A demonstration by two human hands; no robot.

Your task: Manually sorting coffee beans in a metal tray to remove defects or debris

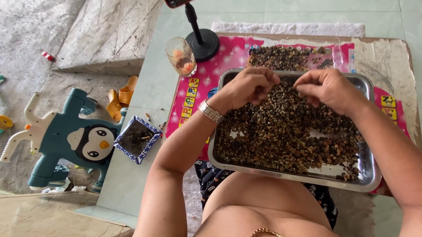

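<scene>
A shiny metal tray [368,179] sits close to the person, full of small dark brown beans [288,133]. Both hands hover over the far end. The left hand [246,86] and right hand [326,89] each pinch fingers together, maybe on beans; I cannot tell.

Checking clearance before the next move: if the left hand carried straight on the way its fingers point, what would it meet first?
The left hand, curled over the metal tray, points its fingers across toward the right hand. Going straight on, it would probably meet that hand's fingertips first; the gap looks small, though depth is unclear. The dark seeds lie just below.
</scene>
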